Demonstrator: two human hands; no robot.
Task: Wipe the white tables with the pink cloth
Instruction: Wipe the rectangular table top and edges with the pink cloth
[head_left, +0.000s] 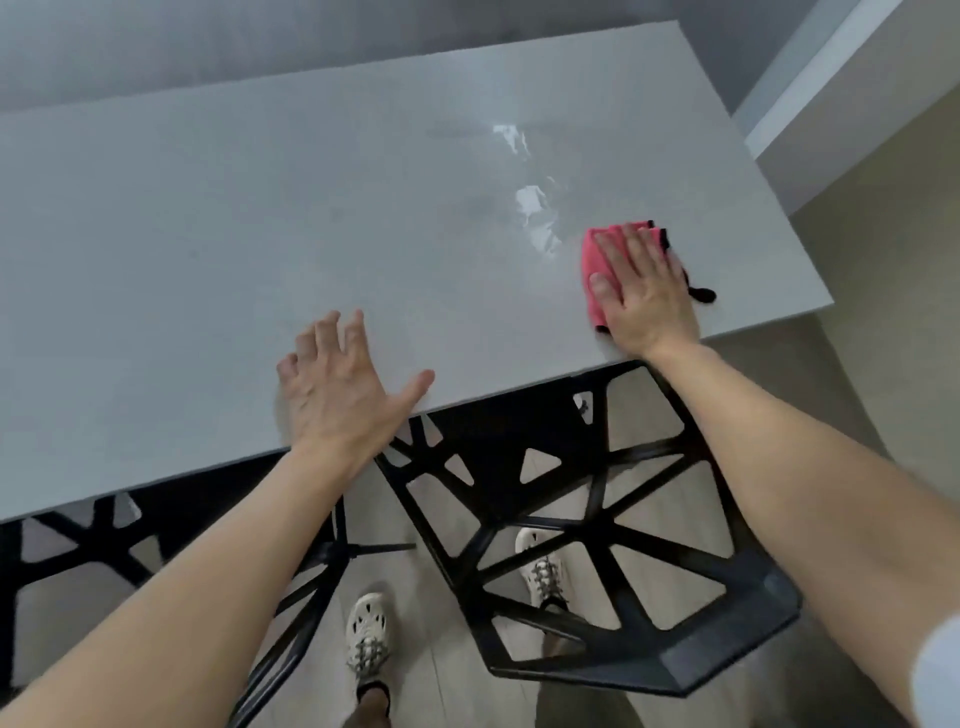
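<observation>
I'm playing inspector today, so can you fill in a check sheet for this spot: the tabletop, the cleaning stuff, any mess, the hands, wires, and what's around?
Surface: white table, glossy, with shiny streaks that look wet, just beyond the cloth.
Job's things: pink cloth with black trim, lying flat near the table's front right corner.
Clutter: nothing seen.
Hands: right hand pressed flat on the cloth; left hand open, fingers spread, at the table's front edge.
Cables: nothing seen.
Surroundings: black chair with cut-out holes below the table edge, second chair at left, pale floor, light shoes.
</observation>
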